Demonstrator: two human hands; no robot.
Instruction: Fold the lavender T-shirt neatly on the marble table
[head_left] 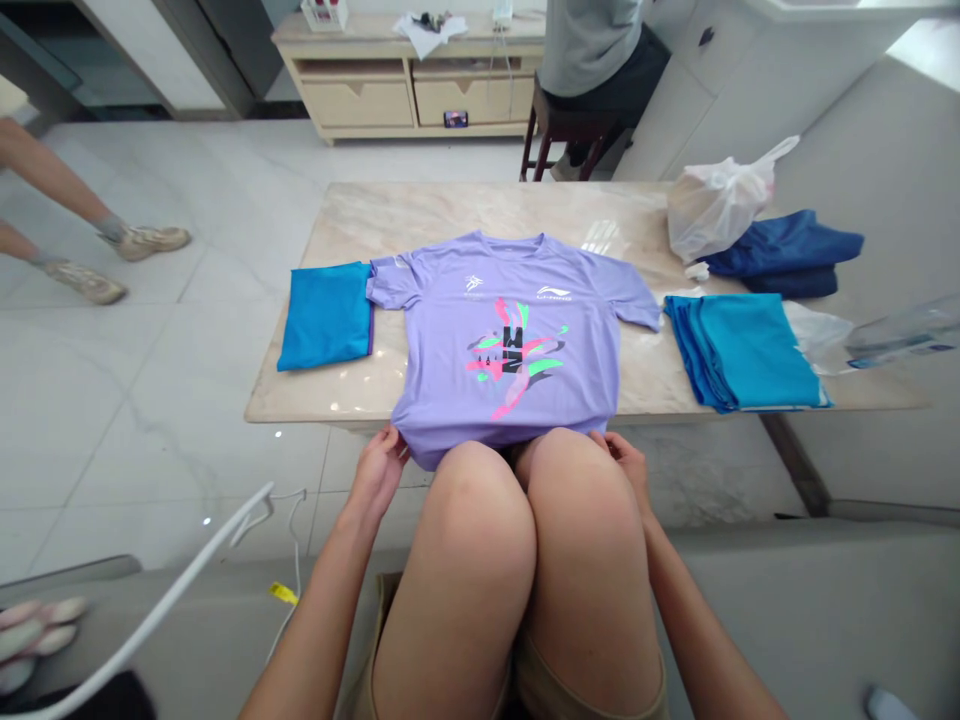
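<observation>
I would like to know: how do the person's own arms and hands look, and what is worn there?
The left hand and right hand are bare, without gloves. The left forearm and right forearm show no sleeves. No watch or bracelet is visible.

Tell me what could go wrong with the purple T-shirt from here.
The hem of the purple T-shirt hangs over the front edge of the table, so a tug from the left hand could slide the shirt off. The sleeve at left seems to touch the folded blue garment, which might get dragged along.
</observation>
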